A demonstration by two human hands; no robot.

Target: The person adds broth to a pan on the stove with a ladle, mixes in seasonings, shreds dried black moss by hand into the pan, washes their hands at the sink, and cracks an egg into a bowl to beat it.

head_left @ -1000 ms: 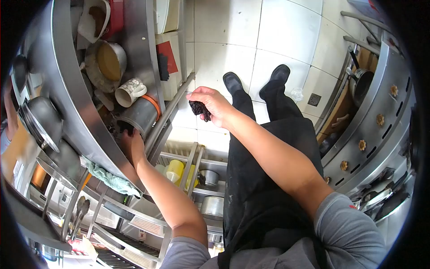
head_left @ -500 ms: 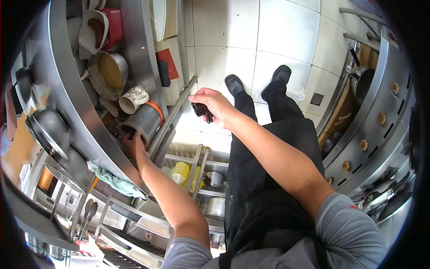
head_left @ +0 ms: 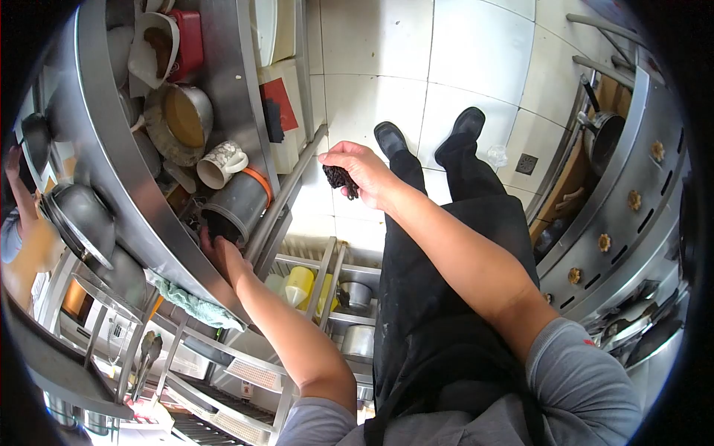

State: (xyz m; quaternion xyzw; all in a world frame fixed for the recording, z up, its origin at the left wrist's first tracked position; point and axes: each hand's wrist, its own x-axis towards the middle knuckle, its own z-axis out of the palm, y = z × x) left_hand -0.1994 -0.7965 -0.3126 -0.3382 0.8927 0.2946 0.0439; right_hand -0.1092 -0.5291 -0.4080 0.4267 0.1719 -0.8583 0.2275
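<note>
My right hand [head_left: 359, 177] is over the floor beside the counter rail, closed on a dark, crumpled clump [head_left: 340, 181] that hangs below its fingers. What the clump is made of cannot be told. My left hand [head_left: 225, 256] is at the mouth of a grey cylindrical container [head_left: 236, 202] with an orange band, which lies tilted on the shelf. Its fingers are curled and partly hidden beside the rim; what they grip does not show. The container's inside looks dark. A patterned mug [head_left: 221, 166] lies tipped beside the container.
A metal pot [head_left: 181, 123] with brownish contents and a white jug [head_left: 155, 52] stand farther along the shelf. Steel bowls [head_left: 85, 215] and a green cloth [head_left: 195, 303] lie at left. A stove front [head_left: 625, 215] with knobs is on the right. Racks with pans [head_left: 357, 295] stand below.
My left hand has drawn back slightly from inside the container to its rim, so more of the dark opening shows. My right hand, with the clump, has barely moved.
</note>
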